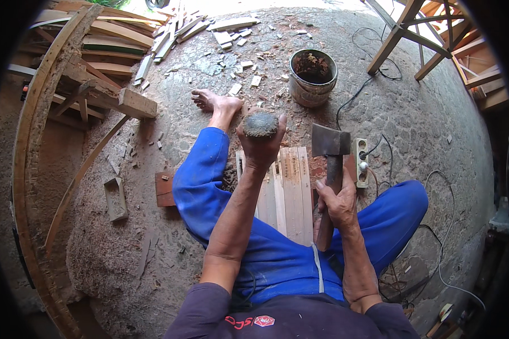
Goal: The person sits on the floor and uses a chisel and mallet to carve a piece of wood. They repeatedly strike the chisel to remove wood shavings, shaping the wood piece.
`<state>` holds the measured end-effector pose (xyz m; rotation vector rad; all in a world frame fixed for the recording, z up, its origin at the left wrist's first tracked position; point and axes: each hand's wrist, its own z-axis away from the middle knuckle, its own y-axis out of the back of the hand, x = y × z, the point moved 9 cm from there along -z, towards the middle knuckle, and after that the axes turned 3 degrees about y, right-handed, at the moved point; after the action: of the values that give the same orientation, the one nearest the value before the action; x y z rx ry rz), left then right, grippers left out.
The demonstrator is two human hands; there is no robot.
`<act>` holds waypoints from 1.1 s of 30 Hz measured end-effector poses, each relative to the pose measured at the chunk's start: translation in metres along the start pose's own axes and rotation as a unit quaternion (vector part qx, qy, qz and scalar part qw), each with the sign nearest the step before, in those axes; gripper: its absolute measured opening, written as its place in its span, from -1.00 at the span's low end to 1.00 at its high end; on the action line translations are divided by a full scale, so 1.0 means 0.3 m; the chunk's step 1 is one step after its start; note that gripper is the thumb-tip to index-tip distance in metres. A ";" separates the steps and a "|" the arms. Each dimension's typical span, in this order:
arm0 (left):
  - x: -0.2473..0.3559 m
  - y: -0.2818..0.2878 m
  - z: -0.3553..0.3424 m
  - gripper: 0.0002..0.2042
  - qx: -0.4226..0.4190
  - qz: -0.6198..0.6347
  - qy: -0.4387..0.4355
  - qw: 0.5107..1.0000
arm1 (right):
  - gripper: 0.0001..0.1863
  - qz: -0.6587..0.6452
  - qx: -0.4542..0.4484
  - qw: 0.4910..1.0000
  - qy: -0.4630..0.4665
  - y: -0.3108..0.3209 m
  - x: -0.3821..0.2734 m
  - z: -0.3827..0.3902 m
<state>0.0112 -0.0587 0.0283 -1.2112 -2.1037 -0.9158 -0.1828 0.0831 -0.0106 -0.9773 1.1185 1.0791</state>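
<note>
My left hand (261, 146) is raised in front of me, closed round a thick piece with a round, rough, grey-brown end (260, 125). The rest of that piece is hidden, and I cannot tell its kind. To the right, my right hand (339, 202) grips a hatchet (330, 140) by its wooden handle. The hatchet stands nearly upright, its dark metal head at the top with the edge toward the left. Between my legs, below both hands, lie several pale wooden slats (291, 183) side by side. The two held things are apart.
A dirty bucket (313, 97) stands ahead on the floor, near wood offcuts (234, 24). A power strip (362, 164) with cables lies right of the hatchet. At left are a long curved timber (25, 147) and a small wooden frame (116, 200). Trestle legs (387, 48) stand far right.
</note>
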 end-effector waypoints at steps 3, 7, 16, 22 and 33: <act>-0.117 -0.016 0.052 -0.60 -0.007 0.007 0.077 0.997 | -0.71 -0.001 -0.004 1.000 -0.018 -0.013 0.007 0.003; -0.184 -0.033 0.069 -0.63 -0.049 0.032 0.151 0.987 | -0.70 0.001 -0.001 1.000 -0.013 -0.011 0.007 -0.001; 0.068 0.052 0.129 -0.85 -0.071 0.076 0.016 0.994 | -0.57 0.248 0.039 0.922 0.296 -0.013 -0.118 0.041; -0.035 0.100 0.144 -0.87 -0.052 0.123 0.071 0.988 | -0.40 0.321 -0.005 0.839 0.440 -0.061 -0.391 0.142; -0.234 -0.106 0.387 -0.63 -0.138 0.169 0.141 0.966 | -0.68 0.599 -0.218 0.697 0.329 -0.236 -0.305 0.013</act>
<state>0.0011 -0.0170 -0.1043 -1.4274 -1.5235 -1.1652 -0.1217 0.0579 0.0845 -0.9819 2.3242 2.2137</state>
